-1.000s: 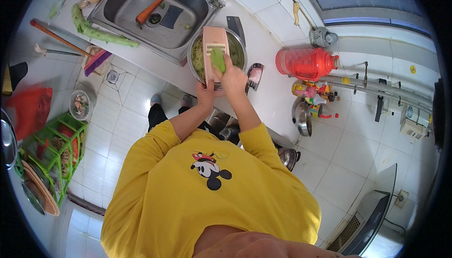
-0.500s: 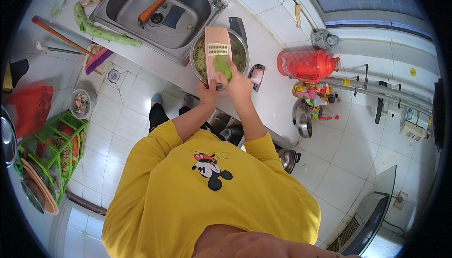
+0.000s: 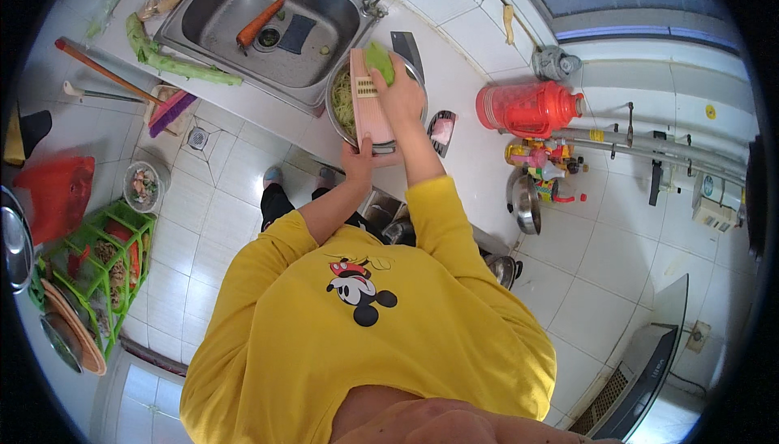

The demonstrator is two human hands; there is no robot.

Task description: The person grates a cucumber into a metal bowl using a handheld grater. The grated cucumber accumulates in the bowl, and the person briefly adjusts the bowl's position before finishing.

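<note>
A pink grater [image 3: 373,120] lies across a round metal bowl [image 3: 331,111], its slotted metal blade over the bowl's middle. Pale green shreds [image 3: 344,99] show inside the bowl, left of the grater. At the near end, my left hand [image 3: 357,160] is closed on the grater's edge, its thumb on top. My right hand [image 3: 399,97] grips a chunk of green vegetable [image 3: 378,61] at the grater's far end, beyond the blade. Part of the chunk is hidden by my fingers.
The sink [image 3: 195,22] on the left holds a carrot [image 3: 261,22] and a dark cloth [image 3: 299,34]. A long green vegetable [image 3: 174,60] lies along the counter. Past the bowl is a dark blade [image 3: 403,42]; to its right are a small black tray [image 3: 442,136] and a red thermos [image 3: 523,110].
My right hand has slid the green chunk away from me, from below the blade to the grater's far end. My left hand stays on the near end.
</note>
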